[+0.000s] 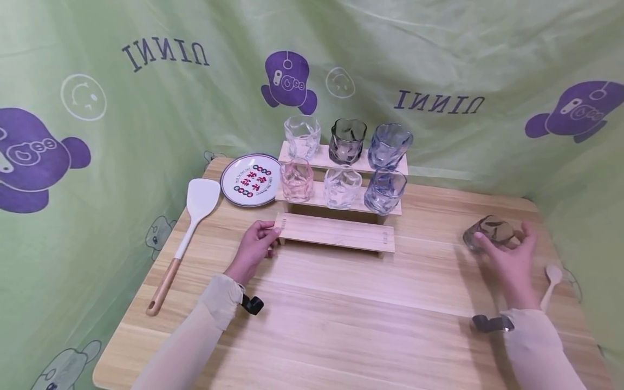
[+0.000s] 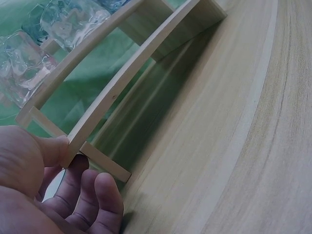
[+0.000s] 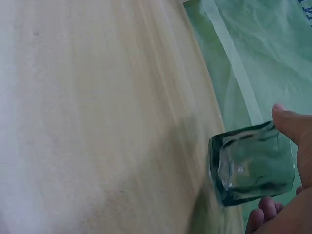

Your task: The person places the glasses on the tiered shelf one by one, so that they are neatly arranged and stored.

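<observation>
At the left end of the stepped wooden rack's lowest shelf, my left hand pinches the board between thumb and fingers; the left wrist view shows the thumb above and a finger below the board end. Over the table's right side, my right hand grips a dark tinted glass, tilted on its side in the right wrist view. The upper shelves bear a clear glass, a grey glass, a blue glass, a pink glass, another clear glass and another blue glass.
A white plate with red print lies left of the rack. Farther left is a white spatula with a wooden handle. A small spoon lies by the right edge, beside my right hand. Green curtain surrounds the wooden table.
</observation>
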The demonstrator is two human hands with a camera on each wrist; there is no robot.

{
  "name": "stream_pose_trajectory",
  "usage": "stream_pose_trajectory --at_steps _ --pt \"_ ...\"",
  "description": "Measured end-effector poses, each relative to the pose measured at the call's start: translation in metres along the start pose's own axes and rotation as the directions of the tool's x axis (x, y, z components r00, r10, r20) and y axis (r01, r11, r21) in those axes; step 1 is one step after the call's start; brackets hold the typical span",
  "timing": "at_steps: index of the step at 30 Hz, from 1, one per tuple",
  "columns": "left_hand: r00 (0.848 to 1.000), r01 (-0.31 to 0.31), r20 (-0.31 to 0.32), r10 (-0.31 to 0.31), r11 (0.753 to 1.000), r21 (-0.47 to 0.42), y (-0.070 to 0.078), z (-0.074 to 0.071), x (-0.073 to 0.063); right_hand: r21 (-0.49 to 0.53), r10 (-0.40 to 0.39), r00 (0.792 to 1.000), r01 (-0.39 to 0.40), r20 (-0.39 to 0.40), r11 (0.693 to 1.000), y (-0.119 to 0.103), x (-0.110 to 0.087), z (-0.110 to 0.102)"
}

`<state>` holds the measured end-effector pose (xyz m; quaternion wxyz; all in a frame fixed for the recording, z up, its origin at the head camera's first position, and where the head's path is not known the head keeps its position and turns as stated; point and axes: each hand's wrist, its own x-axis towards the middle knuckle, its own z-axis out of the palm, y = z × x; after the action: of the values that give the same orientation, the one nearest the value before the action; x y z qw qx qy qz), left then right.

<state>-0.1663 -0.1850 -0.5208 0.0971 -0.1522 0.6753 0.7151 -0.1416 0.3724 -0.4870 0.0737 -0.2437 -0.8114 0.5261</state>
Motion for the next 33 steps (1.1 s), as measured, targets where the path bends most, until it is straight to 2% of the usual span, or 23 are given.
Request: stream_pose_trajectory --at_steps 3,9,19,27,32,33 --pt "1.0 0.002 -0.004 -0.002 1.0 0.005 0.001 0.0 0.0 -0.044 -0.006 0.999 0.007 0.032 0.999 0.003 0.0 0.003" --pt "1.0 -0.005 -0.002 0.005 1.0 0.012 0.002 0.001 0.001 -0.113 -0.035 0.998 0.04 0.046 0.993 0.01 -0.001 0.008" --pt "1.0 -0.006 -0.001 0.006 1.0 0.021 0.002 0.0 0.0 -0.075 0.026 0.993 -0.018 0.112 0.997 0.014 -0.005 0.009" --pt "1.0 -0.009 -0.003 0.009 1.0 0.017 0.001 0.0 -0.001 -0.074 -0.104 0.987 0.113 0.121 0.991 0.022 -0.002 0.011" --pt "1.0 -0.009 -0.001 0.009 1.0 0.014 0.001 0.001 -0.001 -0.011 -0.088 0.993 0.09 0.076 0.996 0.024 -0.003 0.015" --pt "1.0 -0.009 -0.001 0.009 1.0 0.013 0.001 0.001 -0.001 0.043 -0.08 0.994 0.077 0.071 0.996 0.024 -0.004 0.016"
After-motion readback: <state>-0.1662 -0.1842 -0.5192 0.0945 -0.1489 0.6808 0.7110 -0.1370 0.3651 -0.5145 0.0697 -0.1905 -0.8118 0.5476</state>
